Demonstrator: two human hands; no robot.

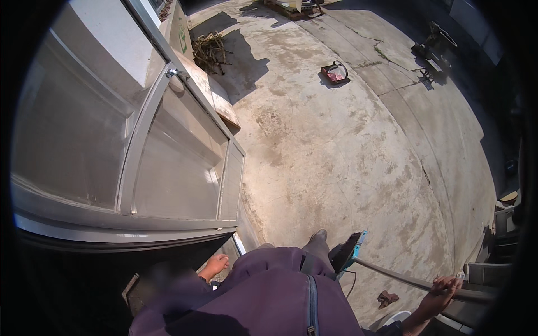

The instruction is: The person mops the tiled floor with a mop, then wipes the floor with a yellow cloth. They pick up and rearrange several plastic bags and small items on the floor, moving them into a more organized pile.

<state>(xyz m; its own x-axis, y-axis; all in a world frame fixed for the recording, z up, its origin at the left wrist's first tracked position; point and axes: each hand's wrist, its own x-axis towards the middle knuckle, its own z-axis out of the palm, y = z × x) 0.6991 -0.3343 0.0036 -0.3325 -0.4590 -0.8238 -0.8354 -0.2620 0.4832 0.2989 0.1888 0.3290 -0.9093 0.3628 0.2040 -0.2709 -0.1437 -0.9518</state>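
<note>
Right hand (444, 290): I see it closed around the shaft of a broom (403, 278). The shaft runs obliquely from this hand to a teal head with dark bristles, located on the concrete ground (336, 162) beside the wearer's boot (318, 242).

Left hand (217, 265): fingers partly curled, near the lower edge of the glazed door (179, 154). I cannot tell whether it holds anything.

Container 1: a dark open box (340, 83) with an arched handle, standing well apart from both hands on the concrete. Inside I can make out pale and reddish contents; their kind is too small to determine.

Container 2: a white round container (395, 317), near the right forearm and partly in view. I cannot determine its contents.

Adjacent item: a crumpled brown piece (386, 299) lies on the concrete just beside the white container.
</note>
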